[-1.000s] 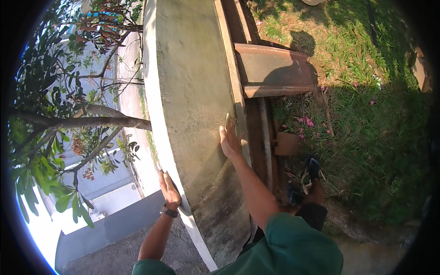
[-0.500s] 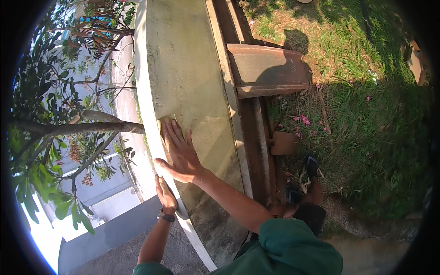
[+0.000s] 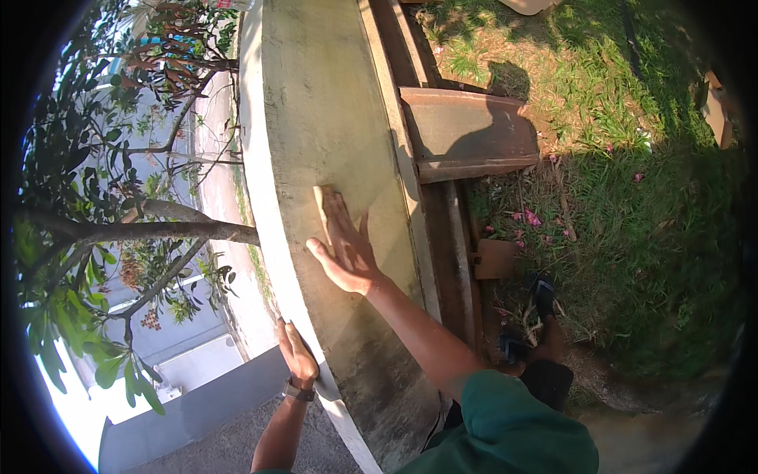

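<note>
A long weathered concrete wall (image 3: 316,95) with a greenish-yellow flat face and a white edge runs up the middle of the view. My right hand (image 3: 350,251) lies against that face, fingers stretched forward and thumb out to the left. Beneath its fingers is a thin tan sheet (image 3: 322,194) that looks like sandpaper; one edge shows past the index finger and the rest is hidden. My left hand (image 3: 298,357), with a watch (image 3: 298,390) at the wrist, rests on the white edge lower down. Its fingers are straight and it holds nothing.
A tree branch (image 3: 166,231) reaches up to the wall's left edge, with leaves around it. To the right a reddish-brown slab (image 3: 470,134) juts from the brown ledge. Beyond it are grass (image 3: 584,213), fallen pink flowers (image 3: 530,217) and my feet (image 3: 542,296).
My right hand and the sheet have slid right across the wall face, away from the white edge. My left hand sits slightly lower in view, and the whole view has shifted a little.
</note>
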A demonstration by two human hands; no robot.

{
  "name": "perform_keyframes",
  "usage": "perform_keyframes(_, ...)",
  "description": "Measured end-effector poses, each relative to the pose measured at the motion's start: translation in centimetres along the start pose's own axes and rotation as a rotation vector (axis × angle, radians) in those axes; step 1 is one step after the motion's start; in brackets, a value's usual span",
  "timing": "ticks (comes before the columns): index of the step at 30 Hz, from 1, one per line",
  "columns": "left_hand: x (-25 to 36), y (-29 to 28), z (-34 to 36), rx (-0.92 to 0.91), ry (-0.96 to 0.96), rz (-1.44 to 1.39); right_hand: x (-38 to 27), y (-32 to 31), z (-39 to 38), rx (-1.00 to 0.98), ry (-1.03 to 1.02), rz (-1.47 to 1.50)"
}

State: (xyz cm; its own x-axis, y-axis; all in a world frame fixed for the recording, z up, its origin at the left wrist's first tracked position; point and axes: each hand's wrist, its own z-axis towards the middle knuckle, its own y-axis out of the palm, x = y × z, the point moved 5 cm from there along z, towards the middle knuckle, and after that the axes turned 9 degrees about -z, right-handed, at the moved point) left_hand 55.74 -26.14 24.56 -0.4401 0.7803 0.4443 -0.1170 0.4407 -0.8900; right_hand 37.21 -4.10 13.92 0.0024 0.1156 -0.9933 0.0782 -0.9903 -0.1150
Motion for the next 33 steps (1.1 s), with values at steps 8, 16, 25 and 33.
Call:
perform_keyframes(8,3.2,0.6,-0.8,-0.048,0.237,0.224,-1.0,0.9,0.1,-0.024,-0.169,-0.084)
perform_keyframes(16,3.6,0.8,-0.6,0.036,-0.026,-0.138,-1.6,-0.1,4.9,0.090,-0.171,0.045)
perform_keyframes(25,3.1,0.6,-0.5,0.044,-0.104,-0.038,4.6,0.4,9.9,0.107,0.443,0.345)
perform_keyframes(33,3.2,0.8,-0.3,0.075,-0.013,-0.048,7.5,0.4,13.1,0.087,0.363,0.243)
